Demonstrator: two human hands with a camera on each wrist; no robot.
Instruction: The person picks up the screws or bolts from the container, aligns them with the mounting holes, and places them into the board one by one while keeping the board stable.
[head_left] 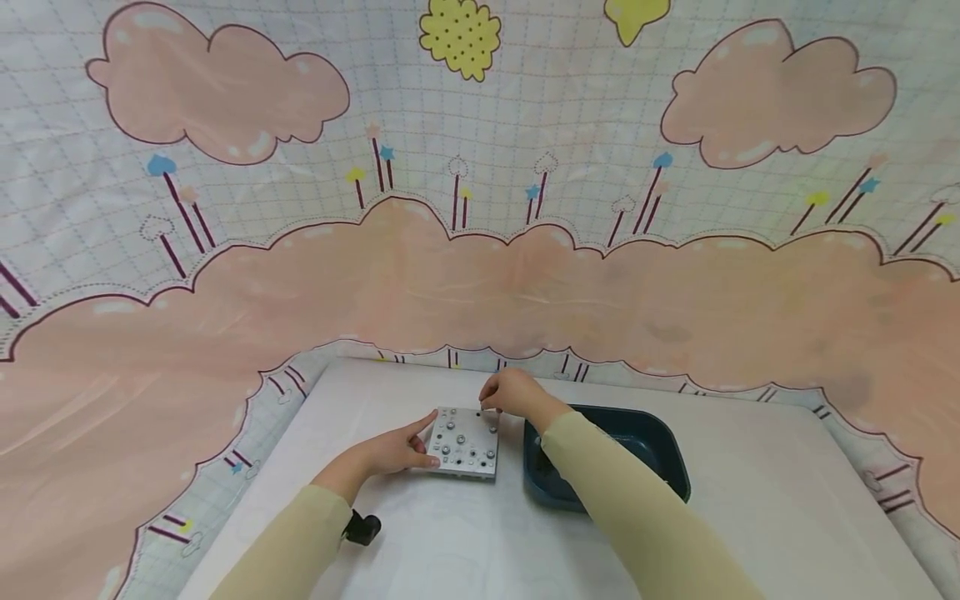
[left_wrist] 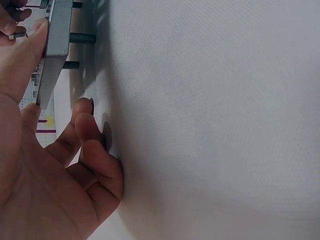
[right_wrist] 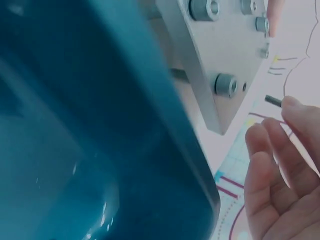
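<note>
A square silver metal plate with several holes and socket-head screws stands on the white table. Threaded screw ends stick out beneath it in the left wrist view. My left hand holds the plate by its left side, thumb and forefinger spread along that edge, the other fingers curled below. At the plate's far right corner, my right hand pinches a small dark screw between thumb and fingertip. Its shank points toward the plate, close to a small hole beside a seated socket-head screw.
A dark blue tray stands just right of the plate, under my right forearm. A small black device shows at my left wrist. Behind the white table hangs a patterned cloth with printed clouds.
</note>
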